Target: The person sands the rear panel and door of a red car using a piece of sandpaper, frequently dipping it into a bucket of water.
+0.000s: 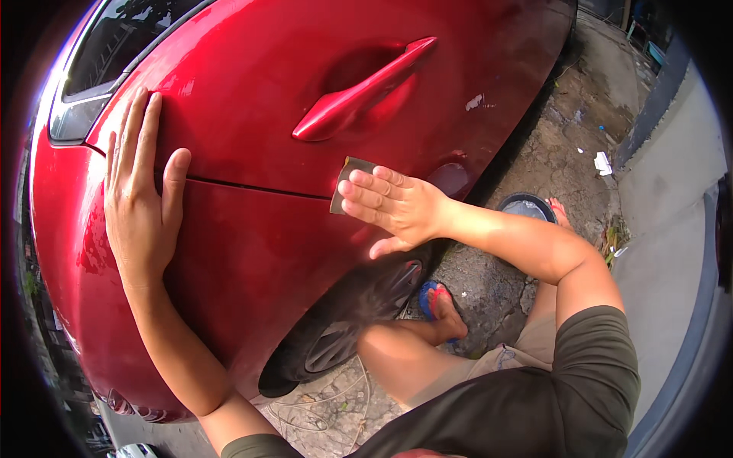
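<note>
A red car (pixel 252 99) fills the left and middle of the view. My left hand (pixel 143 191) lies flat on its bodywork, fingers stretched upward and thumb apart, close to the rear window corner. It holds nothing. Beneath the fingers of my right hand (pixel 397 202) is a small grey-brown piece of what looks like sandpaper (pixel 356 164), pressed against the panel below the door handle (pixel 366 91). Those fingers lie nearly straight across the sheet and hide much of it. A panel seam (pixel 259 187) runs between my hands.
A dark round basin (pixel 545 204) with liquid stands on the rough ground, partly behind my right forearm. Below is the car's wheel (pixel 336 343), near my bent knee and sandalled foot (pixel 439 303). A grey wall (pixel 672 191) rises at right. A thin cable (pixel 324 420) lies below.
</note>
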The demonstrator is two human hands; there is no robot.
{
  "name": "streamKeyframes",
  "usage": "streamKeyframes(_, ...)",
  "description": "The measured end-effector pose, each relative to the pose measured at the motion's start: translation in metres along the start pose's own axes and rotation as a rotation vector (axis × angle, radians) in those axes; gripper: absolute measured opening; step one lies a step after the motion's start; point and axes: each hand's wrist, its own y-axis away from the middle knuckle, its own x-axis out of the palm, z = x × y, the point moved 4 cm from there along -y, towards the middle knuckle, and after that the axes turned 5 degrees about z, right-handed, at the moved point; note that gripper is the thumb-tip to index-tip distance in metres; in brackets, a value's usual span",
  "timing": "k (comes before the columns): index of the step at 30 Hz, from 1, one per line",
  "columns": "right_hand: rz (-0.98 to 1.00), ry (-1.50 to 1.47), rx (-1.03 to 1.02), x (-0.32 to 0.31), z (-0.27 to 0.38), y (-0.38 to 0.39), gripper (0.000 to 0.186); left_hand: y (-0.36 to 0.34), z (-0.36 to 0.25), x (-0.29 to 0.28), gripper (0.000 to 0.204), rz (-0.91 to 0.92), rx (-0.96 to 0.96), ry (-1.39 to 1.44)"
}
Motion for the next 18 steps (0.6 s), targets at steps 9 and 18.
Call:
streamKeyframes(9,-0.076,-0.042,0.171,0.028,-0.004,0.015,0.100,0.011,-0.070,0.017,0.092,0.436,0.321,-0.088)
streamKeyframes(18,-0.227,-0.083,0.532,0.027,-0.013,0.017,0.110,-0.006,-0.092,0.040,0.100,0.416,0.252,-0.312)
